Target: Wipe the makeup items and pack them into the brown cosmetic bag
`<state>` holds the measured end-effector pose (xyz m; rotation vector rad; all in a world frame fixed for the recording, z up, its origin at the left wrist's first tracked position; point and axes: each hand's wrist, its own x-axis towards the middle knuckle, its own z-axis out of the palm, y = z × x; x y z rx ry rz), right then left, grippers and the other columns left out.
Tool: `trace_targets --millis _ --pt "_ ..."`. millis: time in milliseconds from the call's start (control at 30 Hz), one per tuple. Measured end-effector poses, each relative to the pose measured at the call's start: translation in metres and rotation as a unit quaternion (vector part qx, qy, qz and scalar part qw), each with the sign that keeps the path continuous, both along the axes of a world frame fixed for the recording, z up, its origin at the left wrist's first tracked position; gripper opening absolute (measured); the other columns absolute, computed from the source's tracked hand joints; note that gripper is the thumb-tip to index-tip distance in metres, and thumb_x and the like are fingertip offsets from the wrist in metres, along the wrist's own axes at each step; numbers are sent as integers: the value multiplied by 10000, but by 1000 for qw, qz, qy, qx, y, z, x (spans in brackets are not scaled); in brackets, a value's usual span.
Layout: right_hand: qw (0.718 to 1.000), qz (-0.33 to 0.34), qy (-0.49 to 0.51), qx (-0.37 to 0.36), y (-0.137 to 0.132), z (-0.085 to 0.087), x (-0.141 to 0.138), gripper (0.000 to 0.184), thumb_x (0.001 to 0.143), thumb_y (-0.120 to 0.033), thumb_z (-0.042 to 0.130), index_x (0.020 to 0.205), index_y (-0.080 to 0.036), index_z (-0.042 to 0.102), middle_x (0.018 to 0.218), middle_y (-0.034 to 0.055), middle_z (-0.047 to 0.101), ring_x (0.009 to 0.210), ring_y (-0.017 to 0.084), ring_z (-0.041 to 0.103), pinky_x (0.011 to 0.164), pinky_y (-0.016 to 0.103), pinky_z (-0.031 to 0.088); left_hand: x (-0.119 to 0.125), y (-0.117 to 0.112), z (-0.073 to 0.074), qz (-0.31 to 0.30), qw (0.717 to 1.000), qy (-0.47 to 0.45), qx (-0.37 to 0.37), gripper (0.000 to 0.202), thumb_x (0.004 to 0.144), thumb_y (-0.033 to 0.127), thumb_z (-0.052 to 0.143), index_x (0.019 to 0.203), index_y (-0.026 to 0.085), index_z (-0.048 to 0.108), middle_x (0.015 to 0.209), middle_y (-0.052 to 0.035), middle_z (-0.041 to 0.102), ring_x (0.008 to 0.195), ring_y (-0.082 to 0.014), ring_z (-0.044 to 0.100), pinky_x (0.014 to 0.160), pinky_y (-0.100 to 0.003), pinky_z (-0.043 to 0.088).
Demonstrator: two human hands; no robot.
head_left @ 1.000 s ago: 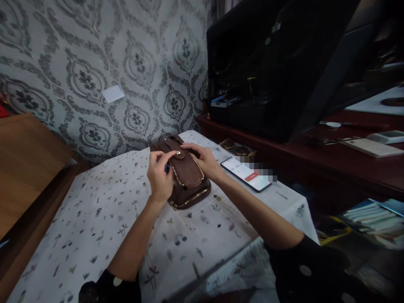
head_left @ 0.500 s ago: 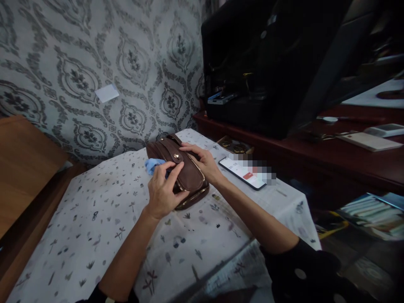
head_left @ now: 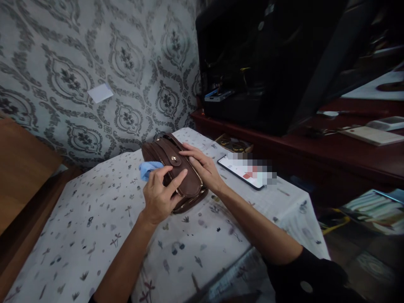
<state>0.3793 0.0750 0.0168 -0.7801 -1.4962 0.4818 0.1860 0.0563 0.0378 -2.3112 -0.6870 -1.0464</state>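
Observation:
A brown leather bag (head_left: 176, 172) with gold zips and a snap flap lies on a table with a white patterned cloth (head_left: 104, 235). My left hand (head_left: 159, 195) rests against the bag's near side and pinches a light blue cloth (head_left: 147, 169) that sticks out to the left. Flat on top of the bag lies my right hand (head_left: 202, 166), fingers stretched out and pressing down beside the snap.
A lit phone (head_left: 244, 170) lies on the cloth right of the bag. Behind it a dark red cabinet (head_left: 315, 155) carries a large black box (head_left: 261, 63) and papers. Patterned wallpaper stands close behind the table. A wooden board (head_left: 22, 168) lies at left.
My left hand has drawn back from the snap flap toward me along the bag, and the blue cloth has come into sight in it. The right hand stayed on the bag.

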Motion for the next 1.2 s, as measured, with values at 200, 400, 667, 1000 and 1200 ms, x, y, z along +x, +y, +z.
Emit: trace_targets --millis 200,400,667,1000,1200 --pt "1000 -8 -9 -7 -5 -2 3 438 997 -553 420 1212 -288 695 1489 46 532 1419 236 437 1219 467 280 -2 1 -1 -12 999 29 21 605 854 671 565 1268 246 687 1203 -143 557 1088 -284 536 946 -385 459" --pt "999 -36 -37 0 -11 -4 -1 409 997 -490 461 1284 -260 639 1527 83 476 1439 243 404 1220 469 276 4 -4 -1 19 999 18 33 377 874 419 680 1205 242 715 1189 -134 546 1083 -277 533 949 -380 466" --pt "981 -168 -98 19 -17 -16 -17 425 1017 -405 400 1374 -237 556 1527 137 394 1443 242 370 1190 465 343 1 -2 -5 -5 998 -61 -26 428 867 435 694 1241 230 655 1183 -124 544 1074 -260 560 963 -390 473" --pt "938 -266 -220 38 -21 -6 -20 506 974 -519 453 1381 -235 556 1520 172 392 1372 358 398 1114 563 341 -12 -6 2 12 971 -208 -118 211 942 245 565 1137 184 619 1073 -93 557 1058 -212 565 947 -352 485" --pt "918 -274 -285 23 -18 12 -35 701 869 -675 550 1400 -217 527 1527 203 383 1366 446 372 1076 613 326 -53 2 -7 32 971 -185 -149 157 961 202 504 1073 171 610 964 -63 591 949 -183 594 859 -310 491"
